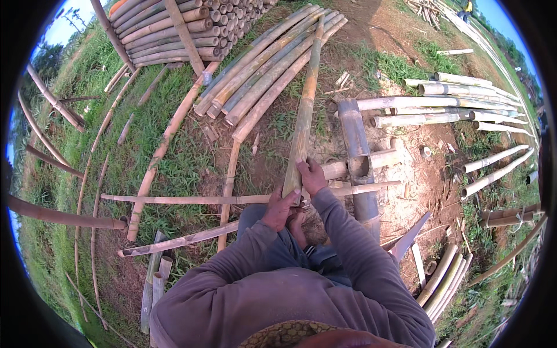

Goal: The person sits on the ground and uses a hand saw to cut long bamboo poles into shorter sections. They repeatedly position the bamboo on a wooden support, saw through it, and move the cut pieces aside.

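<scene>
A long greenish-brown bamboo pole [307,98] points away from me, its near end between my hands. My left hand [279,210] is wrapped round that near end from the left. Farther up, my right hand [313,177] grips the pole from the right side. The far end lies over a stack of bamboo poles [267,64]. Just below my hands, a thin bamboo strip [174,200] runs crosswise over the ground. Right of my hands is a thick dark bamboo piece [364,200] with a notch cut in it. My bare foot [297,229] shows under the hands.
A saw blade [411,236] stands at my right. Cut bamboo lengths [458,93] lie farther right, with shorter pieces [444,281] near my right elbow. A tall bamboo pile [180,35] sits between stakes at the far left. Short bamboo pieces [154,284] are by my left elbow.
</scene>
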A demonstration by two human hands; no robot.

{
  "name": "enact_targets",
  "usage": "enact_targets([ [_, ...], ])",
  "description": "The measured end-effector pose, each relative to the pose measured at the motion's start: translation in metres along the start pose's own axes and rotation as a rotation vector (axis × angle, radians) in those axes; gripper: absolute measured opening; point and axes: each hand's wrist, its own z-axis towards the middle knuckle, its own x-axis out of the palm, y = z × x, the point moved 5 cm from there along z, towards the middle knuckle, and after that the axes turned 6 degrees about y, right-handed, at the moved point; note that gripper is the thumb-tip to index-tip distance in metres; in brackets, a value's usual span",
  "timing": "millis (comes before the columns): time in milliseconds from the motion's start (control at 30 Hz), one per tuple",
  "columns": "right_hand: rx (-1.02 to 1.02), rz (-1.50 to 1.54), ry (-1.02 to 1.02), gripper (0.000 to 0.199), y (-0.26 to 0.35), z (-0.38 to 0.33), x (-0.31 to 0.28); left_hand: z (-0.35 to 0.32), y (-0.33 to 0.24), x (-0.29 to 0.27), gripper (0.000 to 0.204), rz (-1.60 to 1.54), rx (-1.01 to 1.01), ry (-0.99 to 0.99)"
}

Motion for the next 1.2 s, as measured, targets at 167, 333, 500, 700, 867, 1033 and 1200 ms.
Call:
enact_targets([
  [167, -0.037, -0.291, 0.151, 0.061, 0.007, -0.075, -0.017, 0.090, -0.135, -0.169, 0.055, 0.539, 0.532, -0.515],
  [333, -0.025, -0.571, -0.131, 0.052, -0.039, -0.174, -0.107, 0.157, -0.255, -0.184, 0.079, 1.022, 0.880, -0.763],
  [500, 0.133, -0.645, -0.353, 0.044, -0.048, -0.238, -0.167, 0.168, -0.115, -0.069, 0.061, 0.765, 0.469, -0.124],
  [700, 0.114, -0.635, -0.514, 0.040, -0.016, -0.276, -0.213, 0.074, 0.024, 0.042, 0.063, 1.441, 0.671, 0.303],
  [867, 0.176, -0.869, -0.506, 0.044, -0.016, -0.296, -0.238, 0.089, 0.054, -0.010, 0.067, 1.792, 0.318, 0.367],
  [1033, 0.291, -1.055, -0.450, 0.047, -0.035, -0.311, -0.223, 0.128, -0.003, -0.040, 0.067, 1.897, 0.571, 0.105],
  [1200, 0.286, -0.837, -0.482, 0.048, -0.028, -0.307, -0.231, 0.130, -0.111, -0.001, 0.078, 1.991, 0.684, -0.261],
])
